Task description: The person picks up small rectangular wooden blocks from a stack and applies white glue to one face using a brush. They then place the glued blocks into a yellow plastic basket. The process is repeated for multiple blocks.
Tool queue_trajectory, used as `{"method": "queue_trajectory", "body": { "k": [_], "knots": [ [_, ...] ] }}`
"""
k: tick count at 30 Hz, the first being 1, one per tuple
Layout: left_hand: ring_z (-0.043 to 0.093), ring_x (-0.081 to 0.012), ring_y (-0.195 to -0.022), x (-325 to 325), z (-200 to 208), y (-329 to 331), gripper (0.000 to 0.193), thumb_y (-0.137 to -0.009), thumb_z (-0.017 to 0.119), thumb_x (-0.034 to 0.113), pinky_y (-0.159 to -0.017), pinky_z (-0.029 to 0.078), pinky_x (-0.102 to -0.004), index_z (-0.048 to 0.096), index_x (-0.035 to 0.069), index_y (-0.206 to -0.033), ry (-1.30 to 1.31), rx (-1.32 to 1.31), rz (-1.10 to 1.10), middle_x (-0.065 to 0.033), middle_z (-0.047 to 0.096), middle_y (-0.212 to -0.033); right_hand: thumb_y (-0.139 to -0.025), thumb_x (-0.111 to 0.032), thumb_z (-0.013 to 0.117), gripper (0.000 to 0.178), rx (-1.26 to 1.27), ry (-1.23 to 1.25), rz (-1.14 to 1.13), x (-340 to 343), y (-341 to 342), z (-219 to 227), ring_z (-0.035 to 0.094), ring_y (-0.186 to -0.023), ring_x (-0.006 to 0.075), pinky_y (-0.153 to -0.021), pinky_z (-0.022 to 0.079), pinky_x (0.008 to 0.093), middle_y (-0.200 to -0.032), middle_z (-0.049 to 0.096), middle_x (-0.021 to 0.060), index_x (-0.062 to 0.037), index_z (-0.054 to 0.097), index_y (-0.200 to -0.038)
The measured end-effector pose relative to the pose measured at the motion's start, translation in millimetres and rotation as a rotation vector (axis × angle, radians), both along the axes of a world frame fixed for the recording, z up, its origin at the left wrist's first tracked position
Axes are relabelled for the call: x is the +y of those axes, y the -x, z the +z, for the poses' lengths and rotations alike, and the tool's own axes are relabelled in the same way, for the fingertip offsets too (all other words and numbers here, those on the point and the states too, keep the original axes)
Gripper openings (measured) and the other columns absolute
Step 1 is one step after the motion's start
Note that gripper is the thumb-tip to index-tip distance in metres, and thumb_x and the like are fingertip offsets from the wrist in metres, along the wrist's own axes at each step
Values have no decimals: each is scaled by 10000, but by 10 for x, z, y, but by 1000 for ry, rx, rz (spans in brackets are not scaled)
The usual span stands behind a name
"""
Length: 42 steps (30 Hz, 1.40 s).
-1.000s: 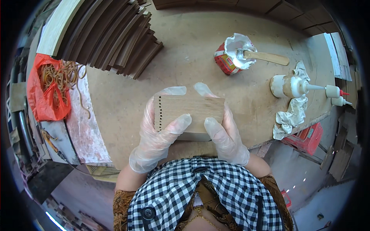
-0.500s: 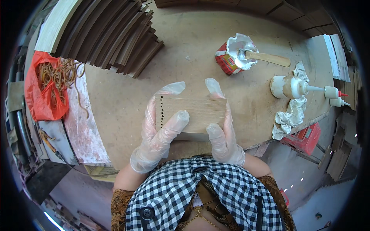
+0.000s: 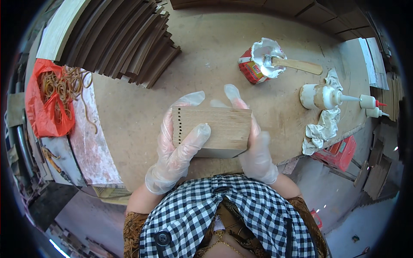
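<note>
Between my gloved hands is a pale brown wooden box-shaped piece [image 3: 228, 124] with a row of small dark notches along its left edge; a greyer side face shows below the top. My left hand [image 3: 178, 139] is closed on its left end, thumb flat on top and fingers round the far side. My right hand [image 3: 258, 150] grips the right end, fingers along that side and past the far edge. Its thumb is smeared by motion and off the top face. Both gloves are clear and thin.
A stack of brown wooden strips [image 3: 116, 38] is at the far left, above a red plastic bag [image 3: 45, 105] of rubber bands. Far right stands a red tub [image 3: 251, 66] of white paste with a brush [image 3: 297, 65]. Beside it lie a glue bottle [image 3: 318, 96] and a rag [image 3: 322, 131].
My right thumb has lifted from the top of the wooden piece and swung right. A blurred fingertip now shows beyond the far edge. The left hand keeps its hold.
</note>
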<state>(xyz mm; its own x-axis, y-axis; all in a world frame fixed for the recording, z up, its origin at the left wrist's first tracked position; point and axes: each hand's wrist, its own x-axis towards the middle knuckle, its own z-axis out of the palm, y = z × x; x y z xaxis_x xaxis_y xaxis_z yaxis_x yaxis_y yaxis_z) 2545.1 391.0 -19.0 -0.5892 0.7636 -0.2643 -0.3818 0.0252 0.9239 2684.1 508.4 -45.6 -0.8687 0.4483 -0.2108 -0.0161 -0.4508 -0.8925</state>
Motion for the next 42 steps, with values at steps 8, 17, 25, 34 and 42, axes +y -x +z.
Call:
{"method": "queue_trajectory", "body": {
  "k": [8,17,25,34,42],
  "knots": [
    [461,-190,-1259,6,29,-31,571,-897,678,172,-1065,374,-359,402,17,-1372,-19,-15,23,-123,452,-1404,-1048,-327,368,690,-23,-321,-18,-25,64,55,301,-1400,260,-1155,246,369,-1611,68,179,50,43,-1525],
    [431,-188,-1297,-38,-25,12,685,-851,738,174,-1079,371,-358,362,47,-1410,-74,-40,-48,-91,411,-1438,-1037,-348,373,612,-48,-407,-150,-138,52,2,357,-1365,239,-1138,256,354,-1515,318,195,72,234,-1460],
    [324,-216,-1391,-183,-254,31,944,-712,865,151,-1138,315,-392,296,80,-1462,-90,-35,-173,-85,290,-1536,-956,-623,352,777,-52,-262,-231,-214,167,-53,489,-1231,207,-1040,398,364,-1362,479,124,15,382,-1400],
    [240,-218,-1432,-94,-34,-35,703,-992,402,498,-1174,170,-371,284,23,-1497,29,139,-45,-105,234,-1586,-986,-545,395,713,3,-121,-294,-266,167,-110,515,-1187,180,-1017,417,328,-1332,494,119,31,364,-1404],
    [248,-206,-1431,-50,-76,-37,651,-1017,372,451,-1167,172,-339,319,-9,-1474,27,229,6,-114,278,-1570,-1013,-433,397,645,-84,-206,-343,-290,63,-353,535,-1141,172,-990,436,314,-1287,513,136,69,327,-1412]
  ]
}}
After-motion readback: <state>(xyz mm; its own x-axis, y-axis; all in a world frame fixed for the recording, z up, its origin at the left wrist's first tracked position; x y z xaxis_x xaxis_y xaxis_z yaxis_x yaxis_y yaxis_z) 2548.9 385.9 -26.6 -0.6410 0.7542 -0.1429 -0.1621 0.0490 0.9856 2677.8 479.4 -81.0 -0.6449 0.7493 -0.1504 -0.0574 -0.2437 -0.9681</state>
